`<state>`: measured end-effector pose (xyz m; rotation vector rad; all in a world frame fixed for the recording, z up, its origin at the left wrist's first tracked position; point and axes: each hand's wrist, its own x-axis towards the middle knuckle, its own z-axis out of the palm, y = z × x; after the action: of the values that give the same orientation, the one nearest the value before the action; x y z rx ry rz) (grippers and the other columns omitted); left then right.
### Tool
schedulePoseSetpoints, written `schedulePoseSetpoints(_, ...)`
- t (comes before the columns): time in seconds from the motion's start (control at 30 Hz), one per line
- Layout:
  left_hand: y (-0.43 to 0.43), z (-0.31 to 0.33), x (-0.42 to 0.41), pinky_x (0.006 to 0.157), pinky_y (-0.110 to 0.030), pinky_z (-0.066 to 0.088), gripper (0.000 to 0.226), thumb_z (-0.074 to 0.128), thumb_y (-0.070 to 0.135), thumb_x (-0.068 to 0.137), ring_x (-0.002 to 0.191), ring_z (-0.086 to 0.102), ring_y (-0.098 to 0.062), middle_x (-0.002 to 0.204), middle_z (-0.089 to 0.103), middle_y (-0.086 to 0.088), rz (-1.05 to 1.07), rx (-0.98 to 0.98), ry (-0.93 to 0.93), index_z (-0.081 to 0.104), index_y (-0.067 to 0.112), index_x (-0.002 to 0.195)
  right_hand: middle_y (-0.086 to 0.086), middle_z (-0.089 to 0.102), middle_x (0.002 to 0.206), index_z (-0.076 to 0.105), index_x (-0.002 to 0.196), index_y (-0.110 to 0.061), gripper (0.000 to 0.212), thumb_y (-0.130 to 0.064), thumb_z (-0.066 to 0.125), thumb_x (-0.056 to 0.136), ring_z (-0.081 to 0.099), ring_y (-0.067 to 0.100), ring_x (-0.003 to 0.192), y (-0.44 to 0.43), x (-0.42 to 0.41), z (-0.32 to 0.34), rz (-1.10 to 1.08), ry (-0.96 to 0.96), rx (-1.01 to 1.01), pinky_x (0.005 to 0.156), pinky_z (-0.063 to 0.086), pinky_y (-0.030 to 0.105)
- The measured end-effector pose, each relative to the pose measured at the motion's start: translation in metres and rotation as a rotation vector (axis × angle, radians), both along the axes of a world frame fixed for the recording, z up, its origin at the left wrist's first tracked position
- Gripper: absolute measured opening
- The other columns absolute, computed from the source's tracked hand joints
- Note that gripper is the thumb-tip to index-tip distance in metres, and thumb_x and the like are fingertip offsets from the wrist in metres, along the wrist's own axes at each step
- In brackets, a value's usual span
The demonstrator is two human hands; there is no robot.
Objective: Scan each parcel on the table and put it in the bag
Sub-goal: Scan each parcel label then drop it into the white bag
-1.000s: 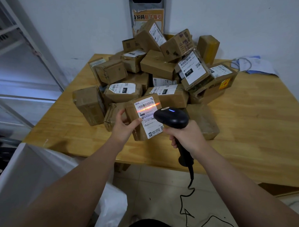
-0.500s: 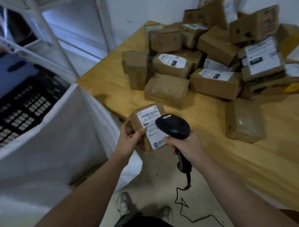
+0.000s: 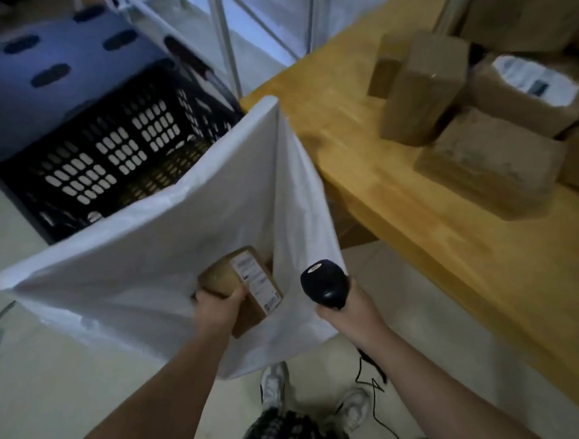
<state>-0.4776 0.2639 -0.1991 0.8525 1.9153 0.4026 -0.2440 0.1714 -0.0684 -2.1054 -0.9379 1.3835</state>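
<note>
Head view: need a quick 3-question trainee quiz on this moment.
1. True or false: the left hand holds a parcel at the mouth of the white bag.
2. What does the right hand hold? A) scanner B) tape roll C) knife
3. Fill in: the other boxes sit on the wooden ___.

Key: 1 true; 2 A; 3 table.
</note>
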Motion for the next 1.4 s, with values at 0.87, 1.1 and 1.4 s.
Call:
schedulePoseSetpoints(0.87, 0.113, -0.136, 0.075, 0.105, -0.043, 0.037, 0.073, 0.06, 0.04, 0.092, 0.133, 0.036, -0.031, 0.149, 0.034, -0.012, -0.993, 0.186, 0.436, 0.024, 0.015, 0.15, -0.01, 0.056, 0.077, 0.052, 0.108, -0.019, 0.032, -0.018, 0.071, 0.083, 0.054, 0.003, 0.071, 0.077, -0.007, -0.159, -0.035, -0.205, 0.007, 0.058, 0.04, 0.02)
schedulePoseSetpoints(1.1, 0.097, -0.047, 0.071, 0.093, -0.037, 0.045, 0.045, 0.053, 0.031, 0.096, 0.116, 0.048, -0.027, 0.134, 0.046, -0.009, -1.266, 0.27, 0.659, 0.044, 0.015, 0.137, -0.003, 0.062, 0.097, 0.052, 0.122, -0.02, 0.045, -0.016, 0.072, 0.082, 0.06, 0.017, 0.092, 0.07, -0.001, -0.107, -0.048, -0.125, 0.045, 0.078, 0.048, 0.028)
schedulePoseSetpoints(1.4, 0.053, 0.099, 0.106, 0.105, -0.04, 0.035, 0.039, 0.043, 0.02, 0.097, 0.129, 0.038, -0.029, 0.14, 0.042, -0.008, -1.495, 0.426, 0.676, 0.044, 0.015, 0.135, -0.003, 0.06, 0.093, 0.051, 0.126, -0.012, 0.051, -0.015, 0.075, 0.081, 0.058, 0.017, 0.091, 0.0, 0.035, -0.005, -0.332, -0.085, 0.142, 0.074, 0.041, 0.026)
